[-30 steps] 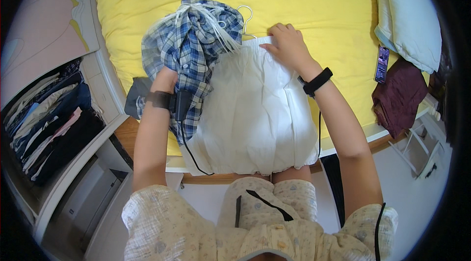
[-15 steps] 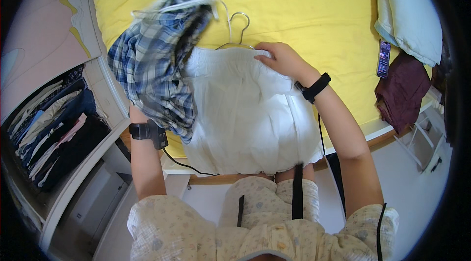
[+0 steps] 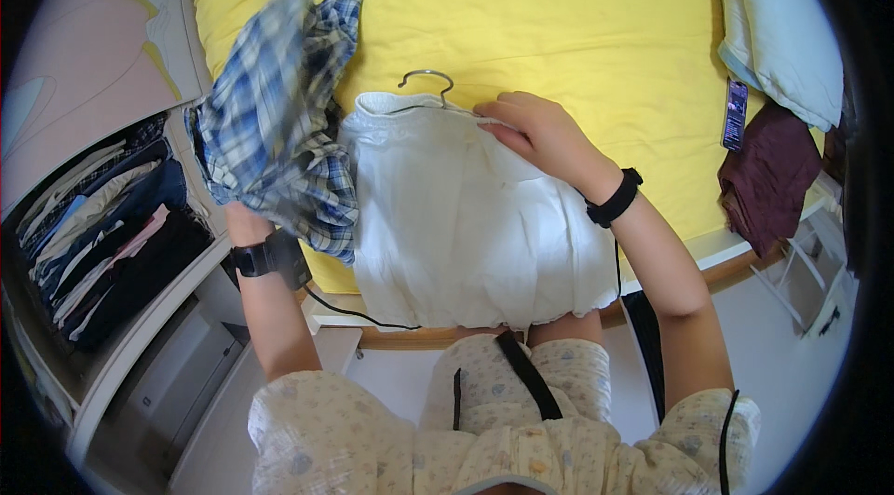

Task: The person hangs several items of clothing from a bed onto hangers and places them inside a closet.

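A blue-and-white plaid garment (image 3: 270,94) is bunched over my left hand (image 3: 246,217), held above the bed's left side; its loose folds are blurred. Only the wrist end of that hand shows, and its fingers are hidden by the cloth. In front of me a white skirt (image 3: 466,216) with a gathered waistband hangs down over the bed's near edge. A metal hanger hook (image 3: 428,74) sticks up from its waist opening. My right hand (image 3: 545,136) is closed on the right end of the waistband, thumb on the near side.
On the left, an open wardrobe compartment holds several folded clothes (image 3: 102,234). A yellow sheet (image 3: 521,20) covers the bed. At the right lie a phone (image 3: 735,115), a dark maroon cloth (image 3: 768,178) and a pale blue pillow (image 3: 787,29). A thin black cable (image 3: 358,311) runs from my left wrist.
The plaid garment has swung left and away from the skirt, and the white strip across it is mostly out of sight. The hanger hook has turned and sits lower in the waistband.
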Demonstrator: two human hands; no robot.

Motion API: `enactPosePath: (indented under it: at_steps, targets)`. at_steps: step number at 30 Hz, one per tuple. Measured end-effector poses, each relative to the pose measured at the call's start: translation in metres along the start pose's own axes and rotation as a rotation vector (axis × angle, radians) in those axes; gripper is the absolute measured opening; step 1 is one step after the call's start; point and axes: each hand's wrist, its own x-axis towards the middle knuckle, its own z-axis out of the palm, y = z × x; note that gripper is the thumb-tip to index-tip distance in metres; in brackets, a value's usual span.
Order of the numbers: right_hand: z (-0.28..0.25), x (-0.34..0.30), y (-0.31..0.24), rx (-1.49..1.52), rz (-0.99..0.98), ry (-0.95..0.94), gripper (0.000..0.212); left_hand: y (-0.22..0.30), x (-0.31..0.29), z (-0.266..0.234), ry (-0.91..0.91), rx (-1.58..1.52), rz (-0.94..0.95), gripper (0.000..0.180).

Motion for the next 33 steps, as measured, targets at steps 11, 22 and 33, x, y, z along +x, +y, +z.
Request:
enactPosePath:
  at_steps: [11,22,33]
  targets:
    - [0.005,-0.001,-0.03,-0.068,-0.149,-0.063,0.032,0.017,-0.019,0.02,-0.145,0.052,0.052,0.032]
    - [-0.001,-0.058,-0.02,0.122,-0.004,-0.132,0.055,0.006,-0.05,0.198,-0.847,0.807,0.399,0.031]
    - [0.01,-0.07,0.009,0.078,-0.058,0.025,0.051,0.011,-0.072,0.152,-0.569,0.712,-0.144,0.03]
